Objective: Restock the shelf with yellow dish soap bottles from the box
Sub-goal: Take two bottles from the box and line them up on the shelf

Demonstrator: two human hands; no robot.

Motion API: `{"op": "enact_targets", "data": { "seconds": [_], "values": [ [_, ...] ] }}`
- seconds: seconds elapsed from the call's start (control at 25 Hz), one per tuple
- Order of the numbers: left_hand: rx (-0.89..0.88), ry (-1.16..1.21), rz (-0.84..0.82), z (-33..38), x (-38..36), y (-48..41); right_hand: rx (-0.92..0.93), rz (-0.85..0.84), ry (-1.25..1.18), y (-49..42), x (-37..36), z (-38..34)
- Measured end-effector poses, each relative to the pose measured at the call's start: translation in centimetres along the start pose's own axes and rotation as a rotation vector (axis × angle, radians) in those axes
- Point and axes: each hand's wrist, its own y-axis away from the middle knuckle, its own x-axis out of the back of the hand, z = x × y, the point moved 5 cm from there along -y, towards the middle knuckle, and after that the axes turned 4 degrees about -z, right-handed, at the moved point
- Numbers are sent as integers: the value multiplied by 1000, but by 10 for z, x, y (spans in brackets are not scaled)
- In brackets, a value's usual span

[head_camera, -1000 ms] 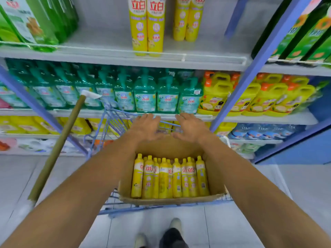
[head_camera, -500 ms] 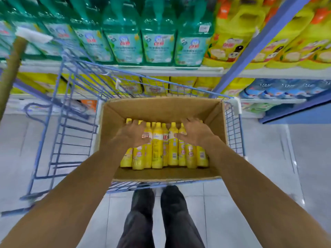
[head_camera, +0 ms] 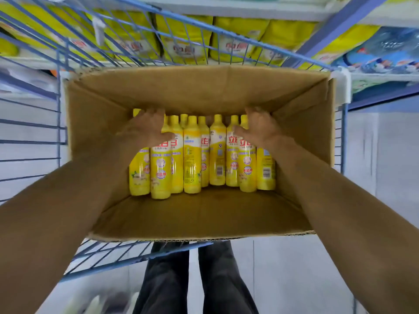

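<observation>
Tiled floor lies beneath the cardboard box, a shelf beyond it, a blue wire cart around it. Inside, yellow dish soap bottles form a row, long axes toward its far wall, caps farthest. Apart, the left hand and right hand clasp the end bottles' tops.

Bright, even light overhead; wide-angle bending at the edges, motion blur softening the corners and floor.

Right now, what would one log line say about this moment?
stage: hands in box | left hand: on bottles, left end | right hand: on bottles, right end | grip: unclear | box: in blue cart
</observation>
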Motion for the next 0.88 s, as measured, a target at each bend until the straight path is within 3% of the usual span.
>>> {"op": "enact_targets", "data": {
  "seconds": [0.2, 0.52, 0.72, 0.88],
  "values": [
    [14, 50, 89, -7, -15, -20, -17, 15, -26, -26, -25, 4],
    [27, 345, 135, -13, -13, -22, -9, 89, 39, -24, -38, 5],
    [102, 574, 135, -19, -13, -5, 33, 176, -121, -7, -31, 8],
    [190, 662, 65, -26, -18, -10, -66, 235, -218, -10, -49, 22]
  ]
}}
